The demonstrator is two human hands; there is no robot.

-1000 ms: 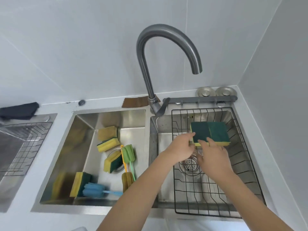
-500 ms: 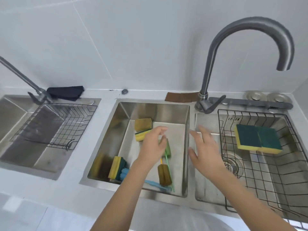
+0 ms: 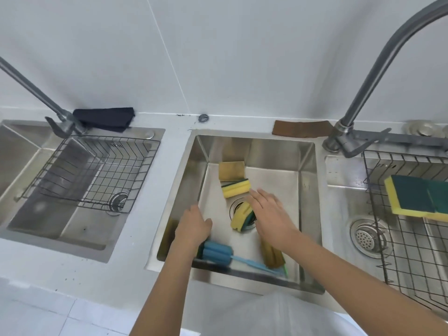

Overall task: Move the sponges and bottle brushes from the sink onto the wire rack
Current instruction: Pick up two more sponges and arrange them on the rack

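Observation:
The middle sink (image 3: 308, 166) holds a yellow sponge (image 3: 231, 170) against the back wall. A yellow-and-green sponge (image 3: 237, 188) lies in front of it, and another (image 3: 241, 215) lies on the drain. A blue bottle brush (image 3: 217, 253) and an olive brush head (image 3: 272, 256) lie near the front wall. My left hand (image 3: 194, 226) is low at the sink's front left, fingers apart, hiding a sponge that stood there. My right hand (image 3: 269, 212) hovers palm down, fingers spread, beside the drain sponge. Two green-topped sponges (image 3: 417, 197) lie on the wire rack (image 3: 368, 173) at the right.
A curved tap (image 3: 378, 69) rises between the middle and right sinks. A brown cloth (image 3: 300, 128) lies behind the middle sink. The left sink holds a second wire rack (image 3: 97, 166), with a tap (image 3: 36, 93) and a black cloth (image 3: 104, 117) behind it.
Both hands left the sponges on the right rack, swung left and dropped into the middle sink. The view turned left with them.

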